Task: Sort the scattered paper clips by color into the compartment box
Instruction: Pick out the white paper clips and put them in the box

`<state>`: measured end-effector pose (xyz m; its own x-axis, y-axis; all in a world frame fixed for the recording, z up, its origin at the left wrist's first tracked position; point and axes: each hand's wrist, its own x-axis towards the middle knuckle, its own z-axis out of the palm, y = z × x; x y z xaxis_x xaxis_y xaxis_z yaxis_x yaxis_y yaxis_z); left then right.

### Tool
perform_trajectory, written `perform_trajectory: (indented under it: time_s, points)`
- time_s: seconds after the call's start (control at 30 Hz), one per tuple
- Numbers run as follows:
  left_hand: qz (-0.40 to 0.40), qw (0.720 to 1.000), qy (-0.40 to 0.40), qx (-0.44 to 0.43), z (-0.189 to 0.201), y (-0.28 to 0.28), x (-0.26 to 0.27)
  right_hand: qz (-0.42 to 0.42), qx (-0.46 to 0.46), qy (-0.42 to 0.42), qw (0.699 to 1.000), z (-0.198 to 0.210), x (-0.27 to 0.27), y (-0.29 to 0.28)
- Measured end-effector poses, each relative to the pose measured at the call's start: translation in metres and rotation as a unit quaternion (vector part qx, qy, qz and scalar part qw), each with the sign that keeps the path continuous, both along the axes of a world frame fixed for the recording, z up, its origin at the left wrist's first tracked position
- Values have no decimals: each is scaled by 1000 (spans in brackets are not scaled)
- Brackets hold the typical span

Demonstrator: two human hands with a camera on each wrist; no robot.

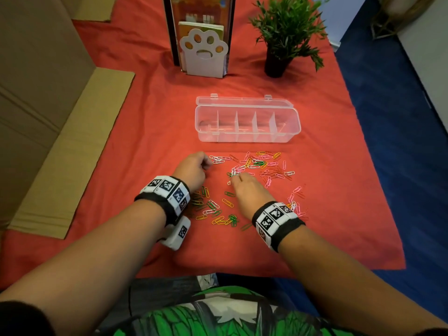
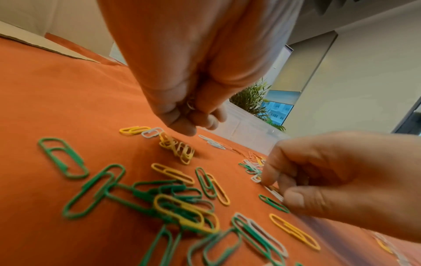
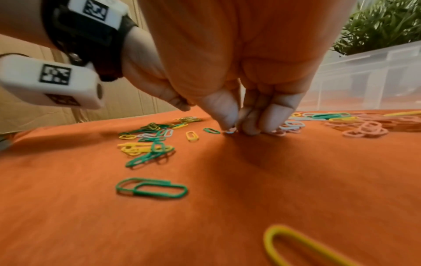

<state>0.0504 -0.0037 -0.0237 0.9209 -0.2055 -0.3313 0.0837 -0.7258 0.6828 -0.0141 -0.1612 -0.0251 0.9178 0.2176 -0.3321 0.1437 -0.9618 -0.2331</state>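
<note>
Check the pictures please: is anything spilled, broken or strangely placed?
Only the paper clips are out of place: they lie scattered, colours mixed, on the red cloth in front of the open compartment box. No damage shows; the box looks empty.

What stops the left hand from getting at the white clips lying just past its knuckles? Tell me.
Probably nothing on the cloth: the white clips lie bare right beside the left hand. But its fingers are curled round clips already gathered, so it likely has little room for more.
</note>
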Motion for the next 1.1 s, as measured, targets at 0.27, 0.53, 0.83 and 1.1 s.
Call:
perform_trajectory:
  time_s: [0.27, 0.53, 0.83, 1.1]
  points:
    - [-43, 988, -108, 102, -15, -15, 29, 29, -19, 0, 999, -8, -2, 16]
    - [-61, 984, -99, 136, -24, -10, 26, -146, 69, -31, 986, -9, 37, -5]
    - [79, 993, 47, -76, -19, 26, 7, -129, 78, -23, 988, -9, 51, 1]
    - [228, 835, 273, -420, 4, 51, -11, -99, 122, -25, 987, -4, 78, 12]
